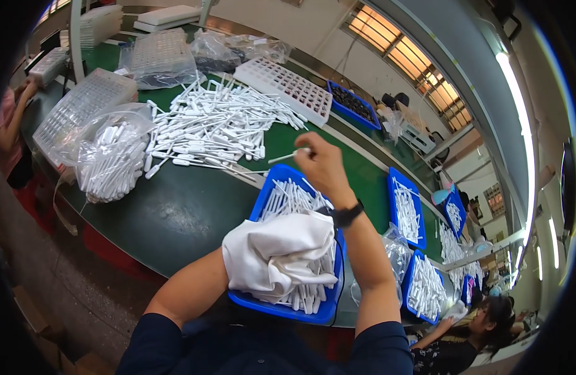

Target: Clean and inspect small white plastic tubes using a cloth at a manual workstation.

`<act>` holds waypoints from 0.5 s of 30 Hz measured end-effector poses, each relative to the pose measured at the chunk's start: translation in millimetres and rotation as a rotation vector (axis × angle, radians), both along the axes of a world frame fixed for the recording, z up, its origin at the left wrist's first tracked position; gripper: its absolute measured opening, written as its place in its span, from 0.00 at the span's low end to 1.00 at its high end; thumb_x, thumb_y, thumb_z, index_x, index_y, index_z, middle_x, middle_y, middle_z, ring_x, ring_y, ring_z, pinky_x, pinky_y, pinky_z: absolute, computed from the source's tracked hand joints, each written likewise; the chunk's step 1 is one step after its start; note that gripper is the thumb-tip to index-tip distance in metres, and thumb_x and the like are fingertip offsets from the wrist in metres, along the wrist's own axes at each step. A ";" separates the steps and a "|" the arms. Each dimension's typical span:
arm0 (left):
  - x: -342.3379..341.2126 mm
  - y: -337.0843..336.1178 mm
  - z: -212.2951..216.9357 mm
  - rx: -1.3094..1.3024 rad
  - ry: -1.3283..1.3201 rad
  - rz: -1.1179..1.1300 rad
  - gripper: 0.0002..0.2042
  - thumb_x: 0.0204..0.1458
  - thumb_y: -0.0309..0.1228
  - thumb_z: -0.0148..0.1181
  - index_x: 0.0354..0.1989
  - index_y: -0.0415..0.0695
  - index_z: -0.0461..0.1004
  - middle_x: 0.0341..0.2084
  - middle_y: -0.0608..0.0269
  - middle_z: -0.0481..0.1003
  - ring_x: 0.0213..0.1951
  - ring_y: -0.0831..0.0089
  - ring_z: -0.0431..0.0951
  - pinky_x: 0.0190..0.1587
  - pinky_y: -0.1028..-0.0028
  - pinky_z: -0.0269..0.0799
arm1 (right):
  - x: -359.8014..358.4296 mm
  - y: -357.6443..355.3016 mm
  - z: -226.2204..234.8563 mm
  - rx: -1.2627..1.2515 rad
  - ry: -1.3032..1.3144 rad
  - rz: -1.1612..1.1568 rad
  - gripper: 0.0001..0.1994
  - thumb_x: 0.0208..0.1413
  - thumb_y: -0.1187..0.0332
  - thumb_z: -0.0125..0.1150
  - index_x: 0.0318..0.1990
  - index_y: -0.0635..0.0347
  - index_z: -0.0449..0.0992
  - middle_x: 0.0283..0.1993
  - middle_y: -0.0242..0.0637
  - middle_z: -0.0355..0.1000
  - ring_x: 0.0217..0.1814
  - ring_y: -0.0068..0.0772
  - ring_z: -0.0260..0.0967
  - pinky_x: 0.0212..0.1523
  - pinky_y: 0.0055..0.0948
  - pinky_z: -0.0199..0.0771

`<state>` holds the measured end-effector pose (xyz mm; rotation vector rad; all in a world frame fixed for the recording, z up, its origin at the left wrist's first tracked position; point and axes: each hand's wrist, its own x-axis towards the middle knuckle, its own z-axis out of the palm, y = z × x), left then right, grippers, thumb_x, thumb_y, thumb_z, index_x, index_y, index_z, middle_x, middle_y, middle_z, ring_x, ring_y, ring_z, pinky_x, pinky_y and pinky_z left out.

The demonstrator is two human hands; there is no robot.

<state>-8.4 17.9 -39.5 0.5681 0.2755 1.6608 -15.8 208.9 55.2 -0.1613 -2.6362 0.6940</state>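
My right hand (322, 165) is closed, pinching a slim white plastic stick (281, 158) above the bench. The stick points left from my fingers toward a big loose pile of similar white sticks with thicker ends (219, 125). My left forearm ends under a white cloth (278, 250), which hides that hand and its fingers. The cloth lies over a blue plastic basket (258, 206) in front of me. More white sticks (294, 197) fill the basket, showing above and below the cloth.
Left of the pile sit a clear bag of white sticks (113, 159) and stacked clear trays (91, 103). Beyond it lies a white tray with holes (281, 87). Blue baskets of sticks (405, 209) stand on the right. People work at both sides.
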 end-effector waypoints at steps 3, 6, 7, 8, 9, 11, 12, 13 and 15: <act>-11.7 -8.0 20.9 -0.108 -0.207 -0.141 0.14 0.62 0.25 0.55 0.56 0.43 0.70 0.47 0.61 0.73 0.50 0.67 0.76 0.64 0.43 0.68 | 60.4 17.8 -9.8 -0.501 0.138 -0.171 0.07 0.59 0.74 0.60 0.44 0.63 0.77 0.32 0.39 0.77 0.30 0.28 0.75 0.34 0.29 0.76; -3.8 -3.1 46.2 -0.213 -0.335 -0.278 0.13 0.62 0.26 0.56 0.55 0.44 0.70 0.45 0.63 0.74 0.48 0.69 0.77 0.63 0.41 0.69 | 118.4 27.9 -30.9 -1.135 0.376 -0.196 0.07 0.61 0.74 0.60 0.45 0.65 0.77 0.35 0.36 0.77 0.31 0.24 0.73 0.36 0.25 0.76; -5.6 -4.2 55.3 -0.263 -0.258 -0.196 0.13 0.62 0.27 0.57 0.55 0.45 0.70 0.45 0.64 0.73 0.49 0.69 0.77 0.63 0.44 0.70 | 134.9 27.1 -37.6 -1.212 0.366 -0.192 0.07 0.62 0.74 0.60 0.45 0.65 0.77 0.34 0.36 0.77 0.32 0.25 0.74 0.37 0.24 0.76; -4.4 -5.6 62.8 -0.310 -0.176 -0.113 0.13 0.62 0.29 0.58 0.54 0.46 0.71 0.45 0.64 0.73 0.49 0.69 0.76 0.62 0.47 0.71 | 149.5 25.7 -44.4 -1.292 0.359 -0.183 0.07 0.62 0.74 0.60 0.44 0.66 0.77 0.34 0.36 0.76 0.32 0.25 0.74 0.38 0.24 0.76; 0.1 -8.4 68.3 -0.324 -0.164 -0.144 0.13 0.62 0.29 0.58 0.54 0.46 0.71 0.45 0.64 0.73 0.49 0.69 0.76 0.62 0.47 0.71 | 161.1 25.8 -51.0 -1.372 0.355 -0.169 0.06 0.62 0.74 0.60 0.44 0.66 0.77 0.34 0.36 0.76 0.33 0.26 0.74 0.39 0.23 0.76; 12.0 -18.4 75.9 -0.162 0.526 0.301 0.13 0.63 0.30 0.58 0.55 0.46 0.71 0.45 0.64 0.73 0.49 0.70 0.76 0.60 0.54 0.74 | 179.4 29.1 -66.7 -1.330 0.384 -0.179 0.07 0.63 0.73 0.59 0.44 0.66 0.77 0.34 0.36 0.76 0.34 0.26 0.73 0.40 0.23 0.76; 16.7 -18.4 77.1 -0.050 0.868 0.523 0.13 0.63 0.30 0.57 0.55 0.45 0.71 0.45 0.64 0.73 0.49 0.70 0.76 0.59 0.58 0.75 | 185.8 30.2 -74.5 -1.281 0.383 -0.166 0.07 0.64 0.72 0.59 0.44 0.66 0.77 0.34 0.36 0.76 0.35 0.26 0.73 0.41 0.23 0.75; 20.4 -14.9 76.9 -0.050 0.885 0.499 0.13 0.63 0.30 0.57 0.55 0.45 0.71 0.45 0.64 0.73 0.49 0.70 0.76 0.59 0.58 0.75 | 191.3 30.6 -81.7 -1.232 0.381 -0.153 0.07 0.65 0.70 0.58 0.45 0.65 0.77 0.35 0.36 0.76 0.36 0.26 0.73 0.42 0.22 0.75; 25.3 -11.1 76.1 -0.166 0.723 0.468 0.13 0.63 0.31 0.57 0.55 0.45 0.71 0.46 0.63 0.73 0.49 0.70 0.76 0.58 0.60 0.75 | 190.9 23.8 -84.5 -1.293 0.419 -0.166 0.08 0.66 0.70 0.58 0.45 0.66 0.77 0.35 0.36 0.76 0.36 0.25 0.73 0.42 0.22 0.75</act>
